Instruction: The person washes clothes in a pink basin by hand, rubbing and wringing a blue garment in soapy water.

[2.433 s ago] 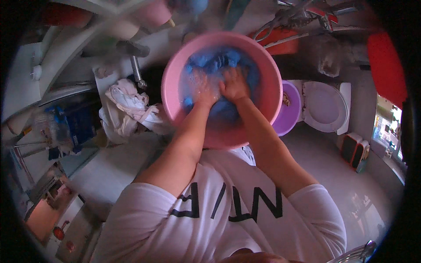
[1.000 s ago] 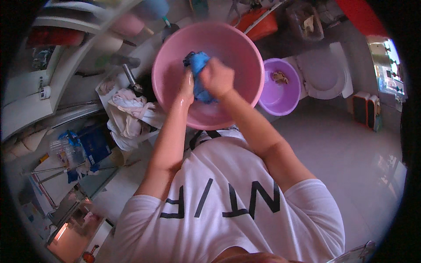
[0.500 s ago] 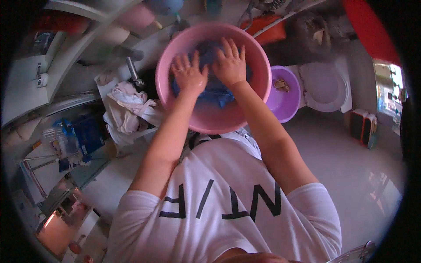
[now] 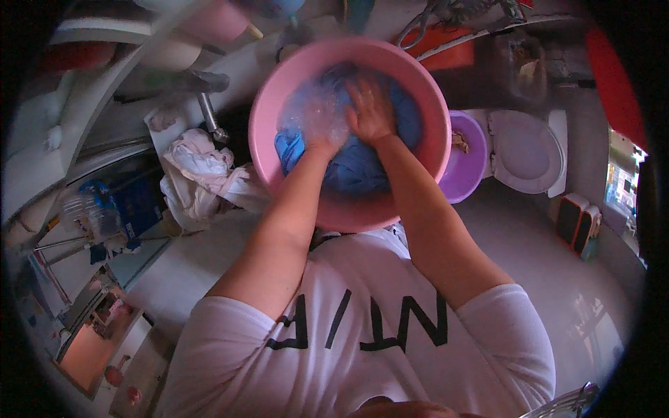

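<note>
Both my hands are inside a large pink basin (image 4: 263, 139) of cloudy, bubbly water. Blue cloth (image 4: 355, 171) lies soaking there, with a brighter blue fold (image 4: 289, 148) breaking the surface at the left. My left hand (image 4: 324, 125) is under the suds, its fingers blurred by bubbles but looking spread. Beside it, my right hand (image 4: 371, 111) presses flat on the cloth with its fingers apart. Neither hand appears to grip the cloth.
Right of the basin stands a purple basin (image 4: 474, 164) with a brownish thing inside. Beyond it is a toilet (image 4: 529, 150). At the left, pale crumpled cloth (image 4: 198, 164) lies on a white surface near a metal pipe (image 4: 209, 115).
My hands have pushed lower into the water, and the left is now covered by suds. More blue cloth shows, including a bright fold at the left. The view has shifted slightly.
</note>
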